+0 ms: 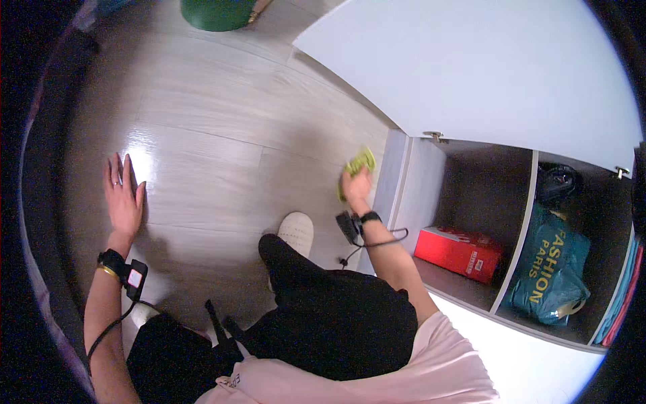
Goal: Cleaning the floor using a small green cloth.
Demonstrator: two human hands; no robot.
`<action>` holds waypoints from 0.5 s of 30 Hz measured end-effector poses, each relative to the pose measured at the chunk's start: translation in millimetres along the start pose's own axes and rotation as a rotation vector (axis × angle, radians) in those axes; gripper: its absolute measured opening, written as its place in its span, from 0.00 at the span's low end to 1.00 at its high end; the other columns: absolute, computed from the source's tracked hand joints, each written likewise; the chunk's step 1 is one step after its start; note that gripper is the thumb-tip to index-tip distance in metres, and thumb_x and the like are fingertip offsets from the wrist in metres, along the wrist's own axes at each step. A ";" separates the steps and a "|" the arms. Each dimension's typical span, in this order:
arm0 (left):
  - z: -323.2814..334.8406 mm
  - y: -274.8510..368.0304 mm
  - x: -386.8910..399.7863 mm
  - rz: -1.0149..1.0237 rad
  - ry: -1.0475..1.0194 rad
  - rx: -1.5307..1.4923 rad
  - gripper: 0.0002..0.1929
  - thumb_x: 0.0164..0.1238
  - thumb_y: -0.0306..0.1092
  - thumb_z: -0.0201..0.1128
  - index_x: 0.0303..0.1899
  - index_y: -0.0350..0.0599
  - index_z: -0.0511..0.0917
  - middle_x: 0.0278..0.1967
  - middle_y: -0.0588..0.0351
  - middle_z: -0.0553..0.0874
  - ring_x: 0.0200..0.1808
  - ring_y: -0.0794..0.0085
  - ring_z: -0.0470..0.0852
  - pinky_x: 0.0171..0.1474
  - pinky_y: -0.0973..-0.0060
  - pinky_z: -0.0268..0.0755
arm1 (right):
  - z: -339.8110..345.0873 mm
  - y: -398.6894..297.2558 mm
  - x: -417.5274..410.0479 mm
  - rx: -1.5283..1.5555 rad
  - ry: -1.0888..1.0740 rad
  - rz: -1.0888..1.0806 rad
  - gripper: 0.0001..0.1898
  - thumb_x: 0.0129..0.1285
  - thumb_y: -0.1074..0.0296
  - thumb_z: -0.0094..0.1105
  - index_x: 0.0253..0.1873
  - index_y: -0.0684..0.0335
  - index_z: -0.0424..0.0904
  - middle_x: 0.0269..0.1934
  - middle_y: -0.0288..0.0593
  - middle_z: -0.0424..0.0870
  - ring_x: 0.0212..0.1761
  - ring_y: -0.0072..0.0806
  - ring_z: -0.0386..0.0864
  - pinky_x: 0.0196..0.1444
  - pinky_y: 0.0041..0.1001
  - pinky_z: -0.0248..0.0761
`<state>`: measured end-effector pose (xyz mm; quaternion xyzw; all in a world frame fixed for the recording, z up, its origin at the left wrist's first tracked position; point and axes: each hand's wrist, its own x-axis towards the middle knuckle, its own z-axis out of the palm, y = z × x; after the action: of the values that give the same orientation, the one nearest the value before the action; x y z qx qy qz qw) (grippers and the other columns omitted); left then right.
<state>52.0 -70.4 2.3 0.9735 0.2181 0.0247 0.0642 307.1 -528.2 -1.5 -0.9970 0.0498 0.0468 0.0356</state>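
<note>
My left hand (123,199) hovers or rests over the wood-look floor (212,166) at the left, fingers spread, with nothing in it; whether it touches the floor I cannot tell. A ring is on one finger, and a black device with a cable is strapped at the wrist. On the right, my right hand (357,187) grips a yellow-green cloth (364,159) low by the base of a cabinet. The cloth sticks out past the fingers and beside the palm. That wrist also bears a black strap and a small device with a dangling cable.
The white cabinet door (469,70) stands open at the upper right. Shelf compartments hold a red box (456,252), a teal plastic bag (550,267), a black item (557,183) and folded cloths (623,293). A green container (218,12) stands at the top. My light shoe (297,232) is between my hands.
</note>
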 end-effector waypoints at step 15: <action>14.0 1.0 6.3 0.043 0.087 0.031 0.30 0.64 0.38 0.54 0.66 0.48 0.54 0.67 0.49 0.56 0.68 0.54 0.52 0.69 0.61 0.47 | -34.4 93.4 92.5 -0.432 -0.248 -0.228 0.15 0.55 0.69 0.52 0.48 0.65 0.70 0.40 0.58 0.76 0.41 0.51 0.76 0.44 0.43 0.71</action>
<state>59.1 -70.2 -11.3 0.9768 0.2002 0.0649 0.0391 392.2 -632.3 17.5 -0.9674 -0.0787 0.1736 -0.1669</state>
